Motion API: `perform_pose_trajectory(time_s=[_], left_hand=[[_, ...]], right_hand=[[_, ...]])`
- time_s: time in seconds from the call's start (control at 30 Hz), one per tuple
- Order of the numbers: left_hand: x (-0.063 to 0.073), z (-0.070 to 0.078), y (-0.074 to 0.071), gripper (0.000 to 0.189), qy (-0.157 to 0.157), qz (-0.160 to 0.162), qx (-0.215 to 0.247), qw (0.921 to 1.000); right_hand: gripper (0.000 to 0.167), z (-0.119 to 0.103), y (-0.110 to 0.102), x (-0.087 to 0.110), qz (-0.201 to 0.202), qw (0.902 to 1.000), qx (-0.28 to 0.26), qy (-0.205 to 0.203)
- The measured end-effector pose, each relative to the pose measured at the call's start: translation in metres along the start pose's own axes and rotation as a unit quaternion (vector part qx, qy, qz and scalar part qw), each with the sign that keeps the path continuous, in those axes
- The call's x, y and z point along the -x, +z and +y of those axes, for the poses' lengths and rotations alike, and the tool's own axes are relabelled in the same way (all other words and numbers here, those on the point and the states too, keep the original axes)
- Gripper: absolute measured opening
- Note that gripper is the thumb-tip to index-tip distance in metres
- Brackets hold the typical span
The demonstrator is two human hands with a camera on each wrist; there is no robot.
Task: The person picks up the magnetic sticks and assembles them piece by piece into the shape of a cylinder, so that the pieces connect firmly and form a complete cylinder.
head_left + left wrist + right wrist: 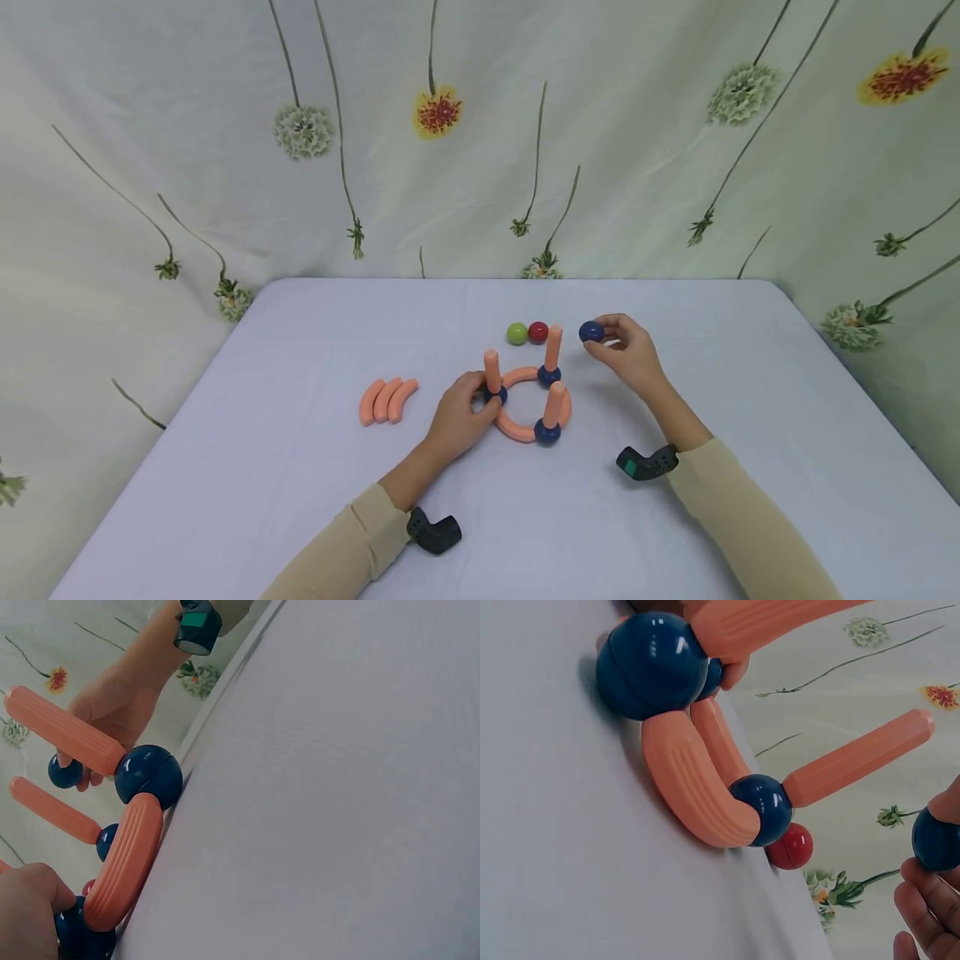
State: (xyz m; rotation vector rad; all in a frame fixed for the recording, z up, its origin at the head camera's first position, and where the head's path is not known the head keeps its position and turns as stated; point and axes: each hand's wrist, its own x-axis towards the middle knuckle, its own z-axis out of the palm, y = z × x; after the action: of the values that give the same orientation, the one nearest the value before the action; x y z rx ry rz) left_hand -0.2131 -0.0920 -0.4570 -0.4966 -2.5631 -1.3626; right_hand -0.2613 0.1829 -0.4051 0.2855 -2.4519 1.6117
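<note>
A ring of curved orange rods (514,429) joined by three dark blue balls lies on the table, and a straight orange rod (553,407) stands up from each ball. My left hand (459,417) pinches the ring's left blue ball (495,395) between thumb and fingers. Off to the ring's far right, my right hand (630,354) holds a loose blue ball (592,331) in its fingertips, raised above the table. That same held ball (936,840) shows at the right edge of the right wrist view, with thumb and fingers around it.
Behind the ring sit a green ball (517,333) and a red ball (537,332), side by side. Three curved orange rods (388,401) lie together left of my left hand. A flowered cloth (480,167) hangs behind the white table (300,500).
</note>
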Motion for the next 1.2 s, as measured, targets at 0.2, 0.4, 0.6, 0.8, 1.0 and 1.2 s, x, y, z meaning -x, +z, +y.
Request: perform_pose_trajectory(time_s=[0.2,0.4,0.6,0.8,1.0,1.2], left_hand=[[0.000,0.000,-0.001,0.031,0.003,0.001,0.000,1.0000],[0.001,0.001,0.000,0.030,0.004,0.000,-0.003,1.0000],[0.001,0.002,-0.001,0.029,0.007,0.001,-0.006,1.0000],[0.001,0.004,-0.002,0.028,0.005,0.002,-0.003,1.0000],[0.000,0.003,-0.002,0.029,0.003,-0.001,-0.006,1.0000],[0.000,0.003,-0.001,0.030,-0.004,-0.003,-0.006,1.0000]], right_hand=[[0.037,-0.013,-0.004,0.008,-0.005,0.9994,-0.002,-0.034],[0.039,-0.025,-0.005,0.016,-0.021,0.9982,0.011,-0.054],[0.036,-0.036,-0.007,0.024,-0.030,0.9968,0.011,-0.073],[0.034,-0.045,-0.007,0.031,-0.052,0.9931,-0.014,-0.104],[0.033,-0.053,-0.005,0.038,-0.069,0.9897,-0.041,-0.119],[0.032,-0.056,-0.003,0.043,-0.085,0.9864,-0.058,-0.129]])
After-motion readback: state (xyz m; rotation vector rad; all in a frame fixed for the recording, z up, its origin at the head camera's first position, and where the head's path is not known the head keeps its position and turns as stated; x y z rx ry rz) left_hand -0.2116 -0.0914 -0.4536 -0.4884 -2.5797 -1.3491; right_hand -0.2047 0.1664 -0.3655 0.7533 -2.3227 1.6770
